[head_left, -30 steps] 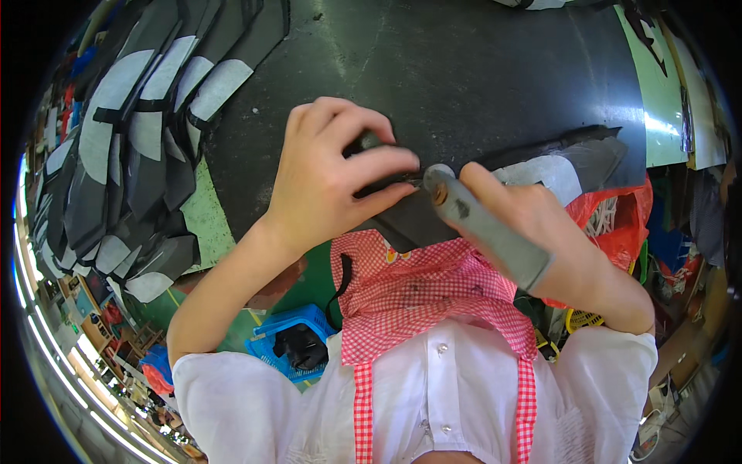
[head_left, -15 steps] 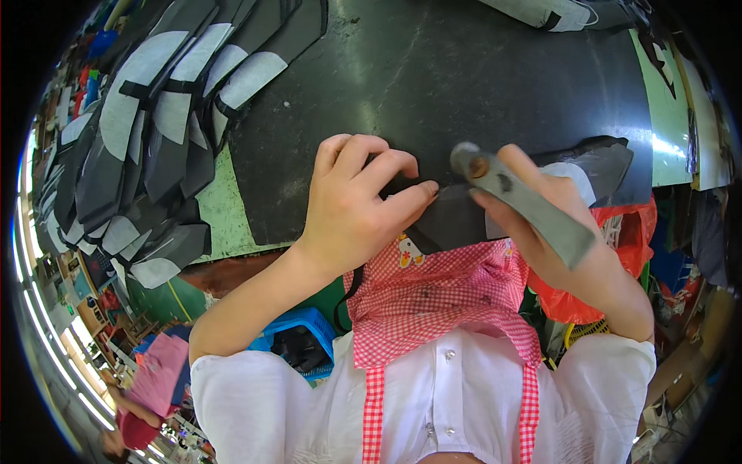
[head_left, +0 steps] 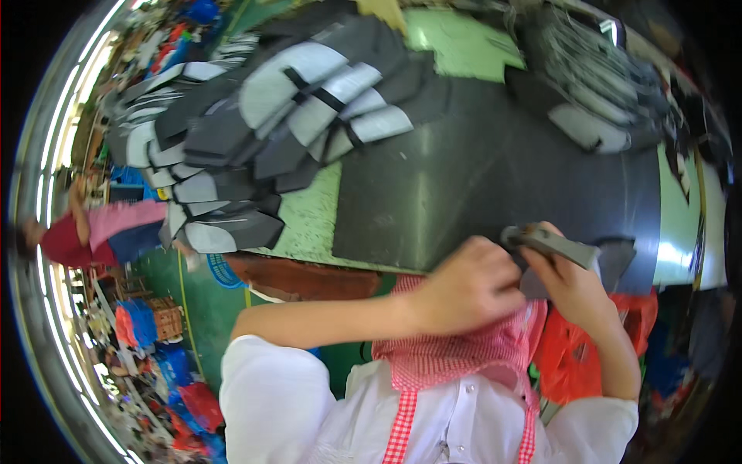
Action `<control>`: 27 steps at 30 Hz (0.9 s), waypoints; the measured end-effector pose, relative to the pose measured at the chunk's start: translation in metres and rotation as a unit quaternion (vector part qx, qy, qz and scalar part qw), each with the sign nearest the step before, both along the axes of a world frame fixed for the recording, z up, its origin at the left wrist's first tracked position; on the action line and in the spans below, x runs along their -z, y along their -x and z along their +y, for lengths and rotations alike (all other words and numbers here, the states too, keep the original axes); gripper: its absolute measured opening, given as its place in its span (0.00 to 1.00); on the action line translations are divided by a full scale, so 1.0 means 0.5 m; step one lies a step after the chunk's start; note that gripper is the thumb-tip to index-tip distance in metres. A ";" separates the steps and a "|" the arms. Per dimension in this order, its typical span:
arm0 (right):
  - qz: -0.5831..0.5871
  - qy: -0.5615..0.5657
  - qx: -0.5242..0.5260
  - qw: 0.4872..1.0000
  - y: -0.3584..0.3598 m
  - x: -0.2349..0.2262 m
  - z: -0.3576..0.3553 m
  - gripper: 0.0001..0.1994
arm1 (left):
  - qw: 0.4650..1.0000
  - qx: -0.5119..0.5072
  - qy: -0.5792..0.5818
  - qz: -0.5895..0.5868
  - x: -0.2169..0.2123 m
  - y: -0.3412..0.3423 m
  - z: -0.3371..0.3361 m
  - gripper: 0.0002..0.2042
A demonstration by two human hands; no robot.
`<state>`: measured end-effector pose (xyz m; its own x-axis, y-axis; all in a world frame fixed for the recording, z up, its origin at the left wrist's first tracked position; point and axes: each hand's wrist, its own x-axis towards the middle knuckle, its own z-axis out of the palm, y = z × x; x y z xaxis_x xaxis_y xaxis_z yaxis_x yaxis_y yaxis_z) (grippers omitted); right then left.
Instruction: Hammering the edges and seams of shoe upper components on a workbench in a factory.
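Observation:
My right hand (head_left: 576, 290) is closed round a hammer (head_left: 564, 249) with a long grey metal head, at the table's near edge. A dark grey cut piece (head_left: 533, 286) lies partly under that hand and hangs over the edge. My left hand (head_left: 471, 286), blurred by motion, is beside it with the fingers curled in. Whatever those fingers hold is hidden. Another part of dark grey material (head_left: 618, 259) shows just right of the hammer.
A black mat (head_left: 433, 185) covers much of the green table (head_left: 305, 220). Overlapping dark grey and white pieces (head_left: 309, 93) are heaped at the left. More pieces (head_left: 595, 116) lie at the far right. A red plastic bag (head_left: 568, 363) hangs below the edge. Another person (head_left: 100, 232) is at far left.
The view has swung left, bringing more of the heap and the other person into sight. My left hand has lifted from pressing the piece and curled; the hammer stays in my right hand.

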<state>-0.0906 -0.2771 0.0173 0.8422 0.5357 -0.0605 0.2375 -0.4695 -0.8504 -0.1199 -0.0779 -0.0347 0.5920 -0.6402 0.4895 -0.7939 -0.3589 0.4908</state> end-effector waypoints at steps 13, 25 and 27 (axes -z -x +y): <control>-0.270 0.093 0.251 0.925 -0.267 -0.066 -0.243 0.18 | 0.873 -0.374 0.132 -0.285 -0.255 -0.169 0.289 0.19; -0.421 0.193 0.184 0.867 -0.355 -0.015 -0.145 0.37 | 0.976 -0.155 0.003 -0.153 -0.089 -0.297 0.016 0.23; -0.415 0.206 0.188 0.866 -0.332 -0.019 -0.135 0.37 | 0.969 -0.172 -0.004 -0.179 -0.035 -0.339 -0.073 0.25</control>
<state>0.0754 -0.3444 0.0267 0.7978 0.2903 0.5284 0.4504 -0.8697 -0.2021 0.0498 -0.1143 -0.0174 0.5645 -0.4399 0.6984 -0.7455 -0.6349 0.2027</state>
